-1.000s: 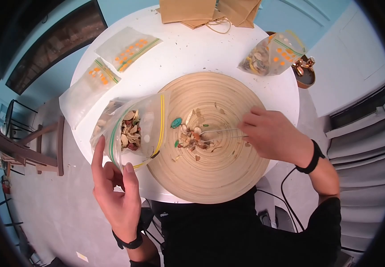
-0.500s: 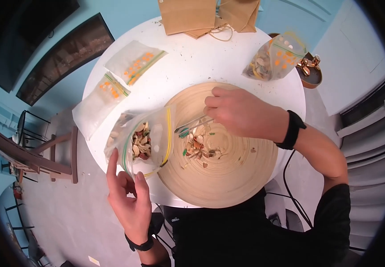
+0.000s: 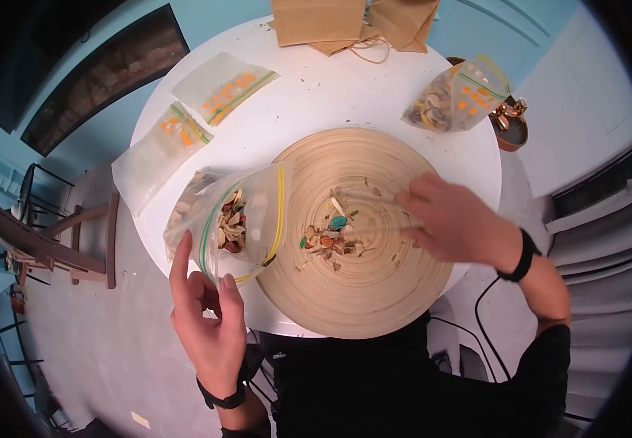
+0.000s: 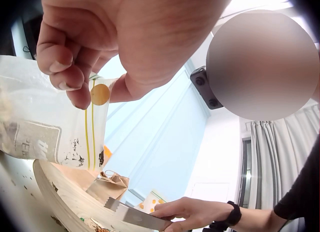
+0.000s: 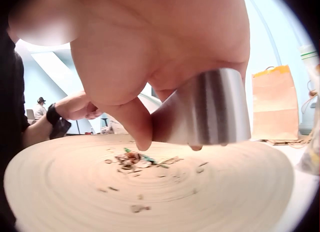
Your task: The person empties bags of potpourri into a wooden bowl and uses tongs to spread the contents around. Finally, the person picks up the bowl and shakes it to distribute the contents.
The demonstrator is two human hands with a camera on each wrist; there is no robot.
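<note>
My left hand pinches the rim of an open clear zip bag holding dried petals and slices. In the left wrist view, the left hand has thumb and fingers on the bag's zip edge. Over the right part of the round wooden board, my right hand holds metal tongs, seen as a shiny curved band in the right wrist view. On the board lie a small heap of dried bits and a teal piece.
Two flat zip bags lie at the table's back left. Brown paper bags stand at the back. A filled zip bag is at the back right, beside a dark tray with copper-coloured items. Scraps dot the white table.
The right hand moved left with the tongs to the teal piece, then back right. The teal piece now lies farther right, on the heap. My left hand still holds the bag.
</note>
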